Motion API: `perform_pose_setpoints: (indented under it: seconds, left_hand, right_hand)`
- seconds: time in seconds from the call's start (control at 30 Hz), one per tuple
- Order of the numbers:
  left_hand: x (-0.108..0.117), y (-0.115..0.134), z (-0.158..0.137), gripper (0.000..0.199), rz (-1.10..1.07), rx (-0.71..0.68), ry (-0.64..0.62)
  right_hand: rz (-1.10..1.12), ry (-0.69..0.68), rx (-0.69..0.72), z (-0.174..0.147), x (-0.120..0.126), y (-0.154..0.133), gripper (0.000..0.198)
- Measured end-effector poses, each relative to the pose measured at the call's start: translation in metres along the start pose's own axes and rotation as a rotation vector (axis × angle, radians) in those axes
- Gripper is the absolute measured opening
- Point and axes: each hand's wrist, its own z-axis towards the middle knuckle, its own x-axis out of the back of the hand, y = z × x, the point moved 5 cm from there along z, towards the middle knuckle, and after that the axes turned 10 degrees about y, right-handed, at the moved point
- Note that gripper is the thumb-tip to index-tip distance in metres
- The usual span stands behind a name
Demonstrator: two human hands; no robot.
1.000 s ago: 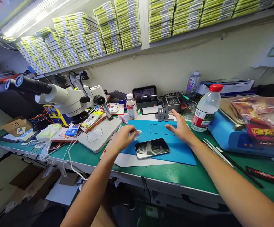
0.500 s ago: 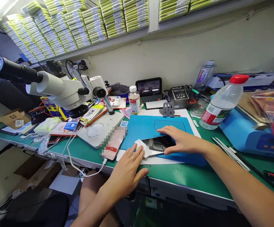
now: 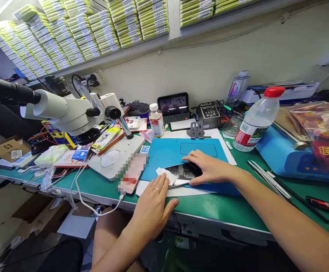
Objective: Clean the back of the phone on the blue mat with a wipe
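A dark, glossy-faced phone [image 3: 180, 172] lies on a blue mat [image 3: 164, 149], its surface mirroring bright stripes. My right hand [image 3: 202, 168] arches over its right end, thumb at the near edge and fingers at the far edge, gripping it. Across the phone's left end is a crumpled white wipe [image 3: 166, 175]. My left hand [image 3: 155, 200], with a ring on one finger, rests its outstretched fingertips on that wipe, thumb spread away. My right hand hides the phone's right end.
To the left lie a second phone [image 3: 132, 175] on a white cable and a microscope [image 3: 59, 111] on its base. A white-capped bottle [image 3: 156, 121] stands behind the mat. At right are a red-capped bottle [image 3: 256, 121], tweezers [image 3: 266, 177] and a blue machine [image 3: 280, 155].
The whole view has shifted slightly, so most things sit further left. Both hands keep nearly the same places on the phone and wipe.
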Motion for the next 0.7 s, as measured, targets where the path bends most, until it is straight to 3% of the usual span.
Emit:
perform_pose_setpoints:
  seconds: [0.13,0.4,0.7]
  left_hand:
    - [0.002,-0.005,-0.005,0.057,0.018,0.016,-0.023]
    - [-0.018,-0.006,0.051,0.066,0.029,0.067,-0.112]
    - [0.006,0.002,0.015,0.082,0.080,0.104,-0.338]
  right_hand:
    - [-0.020,-0.004,0.026,0.000,-0.002,0.000,0.085]
    - [-0.066,0.019,0.039,-0.001,-0.002,-0.008,0.064]
    - [-0.178,0.045,0.033,0.002,-0.004,-0.013,0.057]
